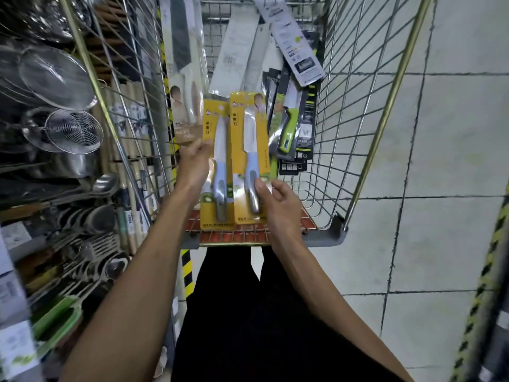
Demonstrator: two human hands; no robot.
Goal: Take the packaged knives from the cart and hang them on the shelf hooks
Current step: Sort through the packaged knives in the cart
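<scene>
Two yellow knife packs are held up over the near end of the wire cart (366, 150). My left hand (194, 164) grips the left yellow knife pack (217, 139) by its left edge. My right hand (278, 205) pinches the right yellow knife pack (249, 128) low down, thumb on the pale blue handle. Each pack shows a white blade and a blue handle. Several more packaged knives lie in the cart behind: a green-handled pack (289, 128), white-backed packs (237, 51) and a beige pack (183, 78).
Shelving on the left carries steel strainers (57, 75), a wire skimmer (73, 130), ladles (104, 183) and boxed goods. Tiled floor (440, 188) lies to the right of the cart. Yellow-black hazard tape (479, 299) marks a shelf edge at the right.
</scene>
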